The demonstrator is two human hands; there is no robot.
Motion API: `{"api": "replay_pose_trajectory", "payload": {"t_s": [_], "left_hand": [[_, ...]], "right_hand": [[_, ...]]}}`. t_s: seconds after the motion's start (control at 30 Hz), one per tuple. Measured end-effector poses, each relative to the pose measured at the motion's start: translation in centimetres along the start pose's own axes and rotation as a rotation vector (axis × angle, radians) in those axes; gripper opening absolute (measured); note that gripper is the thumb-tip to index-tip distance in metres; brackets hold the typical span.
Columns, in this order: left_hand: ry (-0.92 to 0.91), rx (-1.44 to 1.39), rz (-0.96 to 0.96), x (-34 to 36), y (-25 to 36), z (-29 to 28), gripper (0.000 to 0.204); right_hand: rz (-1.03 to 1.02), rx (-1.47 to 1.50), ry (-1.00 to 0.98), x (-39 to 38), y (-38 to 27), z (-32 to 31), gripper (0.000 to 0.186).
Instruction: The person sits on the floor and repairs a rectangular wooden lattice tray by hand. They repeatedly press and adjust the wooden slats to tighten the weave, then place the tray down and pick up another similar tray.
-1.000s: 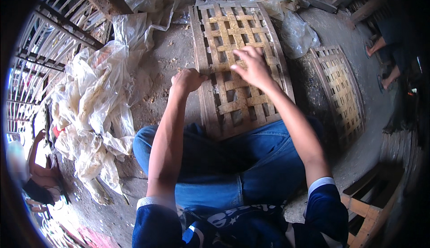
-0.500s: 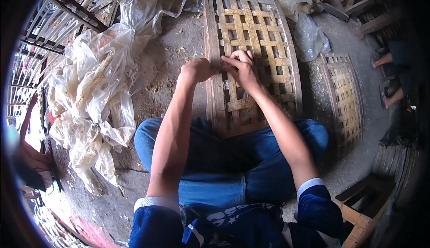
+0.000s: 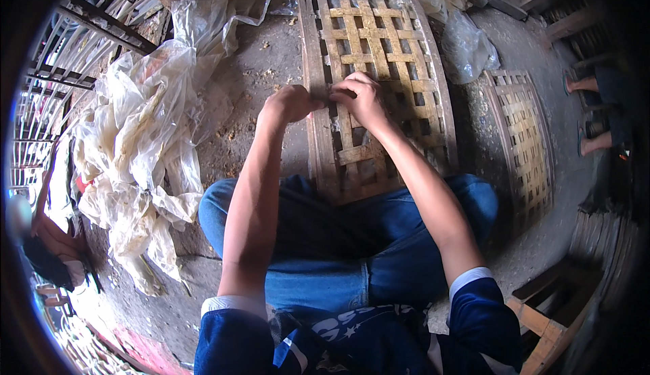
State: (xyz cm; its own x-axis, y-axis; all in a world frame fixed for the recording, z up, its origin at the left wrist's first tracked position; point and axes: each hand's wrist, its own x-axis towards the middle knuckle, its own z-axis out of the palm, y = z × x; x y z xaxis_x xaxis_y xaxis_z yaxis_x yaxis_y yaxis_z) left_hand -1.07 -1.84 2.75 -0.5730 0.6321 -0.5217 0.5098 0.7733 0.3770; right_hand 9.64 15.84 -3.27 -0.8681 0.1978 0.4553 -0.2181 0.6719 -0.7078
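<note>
A woven bamboo lattice panel (image 3: 371,33) with a wooden side rail (image 3: 315,70) lies in front of my crossed legs, its near end by my lap. At the rail's left edge my left hand (image 3: 290,104) is closed, its fingertips turned in against the wood. My right hand (image 3: 362,99) rests over the lattice just right of the rail, thumb and curled fingers pinched together close to the left fingertips. Whatever lies between the fingers of either hand is too small or hidden to make out.
Crumpled clear plastic sheeting (image 3: 145,131) is heaped on the floor to the left, with more (image 3: 467,50) beyond the panel. A second lattice panel (image 3: 525,138) lies at right, near another person's feet (image 3: 592,145). A wooden frame (image 3: 542,334) stands at lower right.
My right hand's fingers have curled in more, and both hands remain at the rail. The view has shifted slightly. The other person's feet at right have moved a little.
</note>
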Motion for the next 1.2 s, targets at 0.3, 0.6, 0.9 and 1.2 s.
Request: {"api": "replay_pose_trajectory", "payload": {"t_s": [0.3,0.6,0.9,1.2], "left_hand": [[-0.004,0.009,-0.011,-0.5,0.6,-0.4,0.048],[-0.024,0.021,0.002,-0.1,0.2,-0.2,0.047],[-0.014,0.034,0.027,-0.3,0.2,-0.1,0.047],[-0.032,0.019,0.032,-0.1,0.2,-0.3,0.045]], "right_hand": [[0.077,-0.064,-0.136,1.1,-0.4,-0.9,0.022],[0.108,-0.086,-0.185,1.5,0.1,-0.6,0.02],[0.214,-0.063,-0.308,2.4,0.6,-0.8,0.015],[0.165,-0.079,-0.343,2.5,-0.1,-1.2,0.011]]}}
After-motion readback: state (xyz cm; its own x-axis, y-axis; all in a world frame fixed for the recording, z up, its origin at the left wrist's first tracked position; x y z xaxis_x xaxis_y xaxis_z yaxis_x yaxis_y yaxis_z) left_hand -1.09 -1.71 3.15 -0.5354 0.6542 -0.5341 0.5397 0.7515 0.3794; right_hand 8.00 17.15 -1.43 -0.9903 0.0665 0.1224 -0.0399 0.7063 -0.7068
